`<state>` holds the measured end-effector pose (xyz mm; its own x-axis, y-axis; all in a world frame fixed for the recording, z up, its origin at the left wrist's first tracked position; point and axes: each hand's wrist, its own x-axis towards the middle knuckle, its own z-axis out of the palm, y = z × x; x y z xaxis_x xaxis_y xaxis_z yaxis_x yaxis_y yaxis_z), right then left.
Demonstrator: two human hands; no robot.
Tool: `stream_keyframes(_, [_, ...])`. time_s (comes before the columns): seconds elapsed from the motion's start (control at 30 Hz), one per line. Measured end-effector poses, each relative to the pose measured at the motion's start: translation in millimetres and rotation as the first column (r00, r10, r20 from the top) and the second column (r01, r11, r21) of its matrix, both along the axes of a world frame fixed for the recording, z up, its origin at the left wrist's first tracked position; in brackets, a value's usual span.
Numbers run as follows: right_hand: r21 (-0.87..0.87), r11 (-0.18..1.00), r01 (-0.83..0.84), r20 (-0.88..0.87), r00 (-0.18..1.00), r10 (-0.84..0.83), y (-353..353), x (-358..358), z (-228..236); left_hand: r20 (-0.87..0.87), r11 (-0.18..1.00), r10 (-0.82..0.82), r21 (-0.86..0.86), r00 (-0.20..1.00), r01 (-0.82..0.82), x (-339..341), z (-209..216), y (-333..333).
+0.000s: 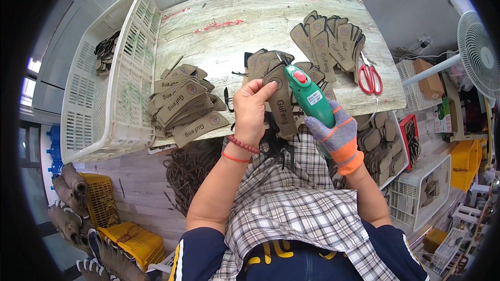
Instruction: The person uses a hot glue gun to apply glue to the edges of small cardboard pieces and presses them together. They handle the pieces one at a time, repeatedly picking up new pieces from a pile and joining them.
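Observation:
My bare left hand [252,105], with a red bead bracelet and a red cord at the wrist, pinches the upper end of a long brown fabric strip [282,109] with dark lettering and a round badge. In my right hand [336,138], covered by a grey and orange work glove, is a green electric cutter [311,95] with a red button. Its metal tip points away from me, close above the strip's upper end. Under and behind both hands lies a fanned pile of similar strips [260,62] at the table's near edge.
Brown strips form a stack [190,101] at left and a pile [328,41] at far right. Red-handled scissors [370,79] lie at the table's right edge. A white crate [112,119] stands left. Dark trimmings [190,171] hang below the table; a fan [480,54] stands right.

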<state>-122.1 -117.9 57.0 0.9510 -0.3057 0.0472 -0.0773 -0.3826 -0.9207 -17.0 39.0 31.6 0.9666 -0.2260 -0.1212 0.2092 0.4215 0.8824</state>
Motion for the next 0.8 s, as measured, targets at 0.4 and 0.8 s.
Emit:
stream_keyframes(0.4, [-0.097, 0.994, -0.055, 0.013, 0.998, 0.057, -10, -10, 0, 0.201, 0.990, -0.031, 0.143, 0.979, 0.002, 15, 5, 20])
stream_keyframes(0.8, [-0.128, 0.987, -0.100, -0.030, 0.995, 0.096, -15, -14, 2, 0.336, 0.930, -0.093, 0.365, 0.937, -0.039, 25, 13, 31])
